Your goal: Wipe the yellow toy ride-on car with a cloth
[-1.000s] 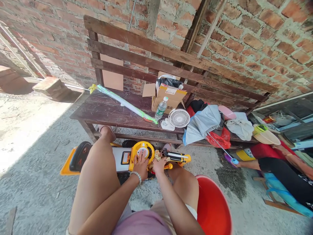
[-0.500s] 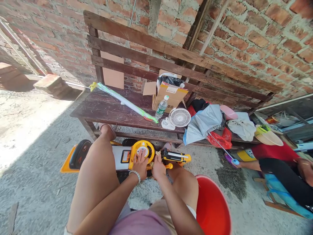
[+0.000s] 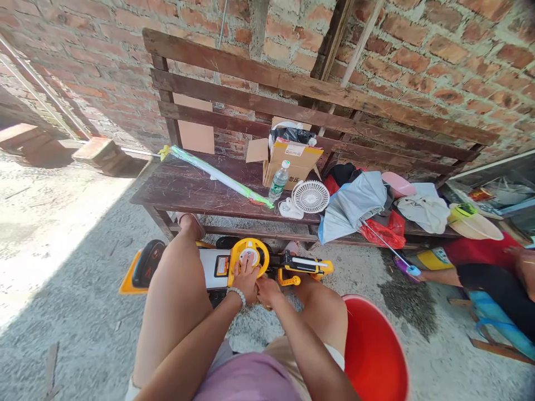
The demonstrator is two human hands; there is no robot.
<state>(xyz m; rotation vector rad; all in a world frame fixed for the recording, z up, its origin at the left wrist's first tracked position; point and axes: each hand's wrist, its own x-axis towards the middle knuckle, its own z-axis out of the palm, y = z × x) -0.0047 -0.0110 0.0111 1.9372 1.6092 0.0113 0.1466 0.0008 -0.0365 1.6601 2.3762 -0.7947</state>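
On the floor [image 3: 96, 323], a yellow ride-on toy [image 3: 221, 265] is set before the bench [image 3: 179, 189], near whose front edge a bottle [image 3: 278, 182] is placed.

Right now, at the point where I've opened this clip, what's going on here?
A person's left grip lies over the yellow steering wheel of a ride-on toy. The right grip is close beside it, at the wheel's near edge; whatever it may hold is hidden. A red bucket stands to the right. On the wooden bench beyond the toy are a bottle, a white fan and a grey umbrella.
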